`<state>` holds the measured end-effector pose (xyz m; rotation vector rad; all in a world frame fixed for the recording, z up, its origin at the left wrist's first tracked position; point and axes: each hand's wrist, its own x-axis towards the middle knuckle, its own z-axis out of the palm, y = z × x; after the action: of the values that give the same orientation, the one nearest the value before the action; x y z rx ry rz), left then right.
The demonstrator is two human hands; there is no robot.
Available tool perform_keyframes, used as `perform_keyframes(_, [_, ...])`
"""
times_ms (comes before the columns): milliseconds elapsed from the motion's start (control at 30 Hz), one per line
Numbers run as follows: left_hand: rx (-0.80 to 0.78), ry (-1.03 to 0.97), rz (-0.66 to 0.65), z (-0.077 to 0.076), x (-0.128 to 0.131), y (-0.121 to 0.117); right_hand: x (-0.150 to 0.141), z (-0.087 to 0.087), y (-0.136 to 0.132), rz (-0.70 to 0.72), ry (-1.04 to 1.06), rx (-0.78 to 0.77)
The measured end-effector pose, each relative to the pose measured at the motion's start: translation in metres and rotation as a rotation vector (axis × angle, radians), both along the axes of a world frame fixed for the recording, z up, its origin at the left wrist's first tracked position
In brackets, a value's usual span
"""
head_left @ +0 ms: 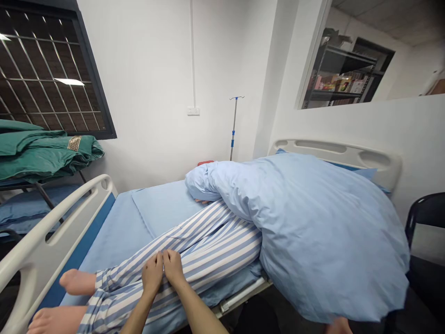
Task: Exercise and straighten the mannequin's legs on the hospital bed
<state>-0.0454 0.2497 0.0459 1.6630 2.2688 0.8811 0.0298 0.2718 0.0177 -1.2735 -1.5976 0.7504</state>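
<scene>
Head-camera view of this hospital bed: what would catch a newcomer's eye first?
A big light blue duvet fills the right of the view, covering the upper body of the figure on the hospital bed. In the foreground, the left hand and right hand rest side by side on striped pyjama legs. Beyond, a metal IV pole stands before the white wall.

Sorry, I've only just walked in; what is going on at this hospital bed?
A person's left hand and right hand rest side by side on the blue-striped trousers of a figure, apparently a manikin, lying on a hospital bed. Its bare feet lie nearest the camera, while a light blue duvet is heaped over its upper body. Another hand shows at the duvet's lower edge.
</scene>
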Motion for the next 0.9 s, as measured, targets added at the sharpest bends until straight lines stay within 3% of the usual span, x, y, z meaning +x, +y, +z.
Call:
perform_keyframes(67, [0.081, -0.101, 0.013, 0.011, 0.011, 0.004, 0.002, -0.003, 0.004, 0.019, 0.133, -0.027])
perform_keyframes(133, [0.141, -0.168, 0.045, 0.012, 0.02, 0.006, 0.004, -0.007, 0.008, 0.036, 0.235, -0.046])
perform_keyframes(233, [0.073, -0.203, 0.062, -0.006, 0.025, 0.005, 0.005, -0.011, 0.013, -0.002, 0.322, -0.066])
perform_keyframes(333, [-0.015, -0.088, 0.044, -0.029, 0.023, 0.003, 0.005, -0.012, 0.015, -0.048, 0.325, -0.067])
perform_keyframes(433, [-0.041, -0.006, 0.015, -0.037, 0.022, 0.001, 0.006, -0.011, 0.01, -0.056, 0.282, -0.062])
perform_keyframes(600, [-0.106, 0.077, -0.047, -0.025, 0.027, -0.007, 0.025, -0.008, -0.004, -0.068, 0.023, 0.012])
perform_keyframes(800, [-0.193, 0.161, -0.076, -0.016, 0.034, -0.012, 0.043, 0.026, -0.005, -0.062, -0.202, 0.081])
perform_keyframes(900, [-0.199, 0.15, -0.071, -0.017, 0.034, -0.011, 0.043, 0.029, -0.002, -0.023, -0.194, 0.104])
